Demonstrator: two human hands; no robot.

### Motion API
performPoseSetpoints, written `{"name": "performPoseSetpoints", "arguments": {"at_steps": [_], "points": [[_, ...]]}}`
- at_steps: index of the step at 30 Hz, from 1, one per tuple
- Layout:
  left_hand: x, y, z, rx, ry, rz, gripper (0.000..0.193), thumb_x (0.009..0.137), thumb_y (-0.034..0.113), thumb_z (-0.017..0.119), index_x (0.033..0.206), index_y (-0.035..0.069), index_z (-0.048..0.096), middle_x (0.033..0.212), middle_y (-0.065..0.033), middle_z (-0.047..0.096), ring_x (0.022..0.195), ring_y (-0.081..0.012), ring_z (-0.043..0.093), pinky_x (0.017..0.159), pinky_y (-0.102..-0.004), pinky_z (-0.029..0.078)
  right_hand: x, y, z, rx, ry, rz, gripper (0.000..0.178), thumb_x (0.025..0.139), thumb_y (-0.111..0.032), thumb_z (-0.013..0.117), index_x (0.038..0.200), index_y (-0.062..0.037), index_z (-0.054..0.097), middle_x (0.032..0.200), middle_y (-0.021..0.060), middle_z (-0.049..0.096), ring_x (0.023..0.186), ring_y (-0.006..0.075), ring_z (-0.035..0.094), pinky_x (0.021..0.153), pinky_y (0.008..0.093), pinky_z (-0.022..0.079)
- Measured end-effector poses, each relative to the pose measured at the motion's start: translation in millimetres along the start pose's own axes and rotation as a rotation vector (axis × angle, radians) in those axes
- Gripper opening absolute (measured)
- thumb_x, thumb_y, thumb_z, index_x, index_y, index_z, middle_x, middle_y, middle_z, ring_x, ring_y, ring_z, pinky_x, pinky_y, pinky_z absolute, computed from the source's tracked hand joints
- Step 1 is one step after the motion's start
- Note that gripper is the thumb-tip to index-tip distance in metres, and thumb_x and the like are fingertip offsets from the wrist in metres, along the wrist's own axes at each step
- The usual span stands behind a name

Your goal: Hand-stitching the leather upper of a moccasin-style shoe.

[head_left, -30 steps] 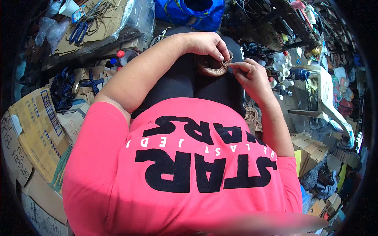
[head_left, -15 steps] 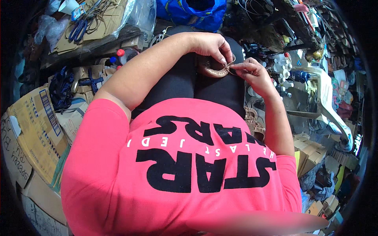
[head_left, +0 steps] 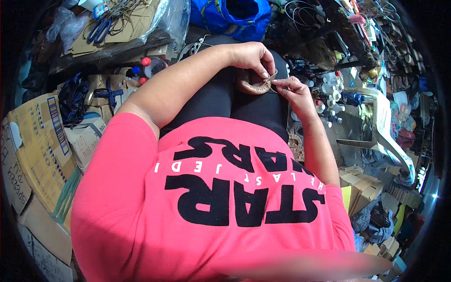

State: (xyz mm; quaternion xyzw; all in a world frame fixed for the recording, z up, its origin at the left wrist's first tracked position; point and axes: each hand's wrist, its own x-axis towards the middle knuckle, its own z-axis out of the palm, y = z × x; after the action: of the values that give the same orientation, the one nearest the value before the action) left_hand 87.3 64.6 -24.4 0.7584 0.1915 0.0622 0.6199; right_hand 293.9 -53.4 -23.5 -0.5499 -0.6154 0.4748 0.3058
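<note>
On my black-clad thighs rests a brown, leather-like piece (head_left: 253, 89) with a curved, ridged rim, like part of a shoe. A thin tan strip (head_left: 274, 74) stands up at the right end of that rim. My left hand (head_left: 255, 58) reaches over from above, its thumb and forefinger pinched on the strip at the rim. From the right, my right hand (head_left: 297, 94) pinches the same strip a little further along. The fingertips of both hands nearly meet. My left hand hides the far part of the brown piece.
A blue bag (head_left: 230, 21) stands beyond my knees. Left are a board (head_left: 127, 35) with blue-handled scissors (head_left: 99, 30), capped bottles (head_left: 152, 67) and cardboard boxes (head_left: 42, 136). Small bottles (head_left: 332, 89), a pale chair-like frame (head_left: 383, 113) and more boxes (head_left: 359, 185) crowd the right.
The strip's loop between the hands looks smaller. My right hand has shifted slightly left and down, still pinching. The whole view has moved a little; my left hand keeps its place at the rim.
</note>
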Motion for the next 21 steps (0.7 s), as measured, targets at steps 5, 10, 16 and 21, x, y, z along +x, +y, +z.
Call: {"name": "performPoseSetpoints", "arguments": {"at_steps": [5, 10, 16, 21], "points": [[-4.4, -0.1, 2.9, 0.006, 0.040, 0.009, 0.019, 0.075, 0.004, 0.070, 0.094, 0.002, 0.068, 0.088, -0.0049, 0.068, 0.081, -0.0115, 0.062, 0.078, -0.0264, 0.048, -2.8, 2.2, -4.4, 0.044, -0.007, -0.004, 0.018, 0.079, -0.004, 0.066, 0.097, -0.0065, 0.071, 0.080, -0.0002, 0.056, 0.081, 0.0100, 0.049, 0.075, 0.0223, 0.039], [-1.6, 0.8, 3.4, 0.103, 0.091, 0.032, 0.022, 0.072, 0.012, 0.073, 0.092, 0.004, 0.067, 0.086, -0.0058, 0.068, 0.080, -0.0122, 0.063, 0.074, -0.0271, 0.048, -3.4, -5.3, 3.7, 0.045, 0.013, 0.001, 0.019, 0.078, -0.005, 0.067, 0.096, -0.0082, 0.071, 0.078, -0.0006, 0.055, 0.080, 0.0101, 0.050, 0.075, 0.0227, 0.040], [-46.2, 22.0, -10.3, 0.732, 0.151, -0.072, 0.033, 0.078, 0.037, 0.066, 0.085, 0.004, 0.064, 0.079, -0.0168, 0.064, 0.077, -0.0332, 0.062, 0.068, -0.0408, 0.047, -5.1, -24.0, 6.0, -0.387, 0.153, -0.297, 0.022, 0.071, -0.006, 0.071, 0.091, -0.0134, 0.072, 0.069, 0.0066, 0.053, 0.061, 0.0193, 0.054, 0.056, 0.0319, 0.044], [-113.8, 23.6, -45.4, 0.868, 0.327, -0.394, 0.012, 0.080, 0.008, 0.057, 0.091, 0.004, 0.060, 0.085, -0.0134, 0.058, 0.084, -0.0272, 0.058, 0.075, -0.0355, 0.046, -19.4, -30.3, 14.0, -0.617, 0.165, -0.289, 0.025, 0.075, -0.007, 0.067, 0.098, -0.0167, 0.069, 0.073, 0.0058, 0.053, 0.070, 0.0222, 0.055, 0.069, 0.0357, 0.042]]}}
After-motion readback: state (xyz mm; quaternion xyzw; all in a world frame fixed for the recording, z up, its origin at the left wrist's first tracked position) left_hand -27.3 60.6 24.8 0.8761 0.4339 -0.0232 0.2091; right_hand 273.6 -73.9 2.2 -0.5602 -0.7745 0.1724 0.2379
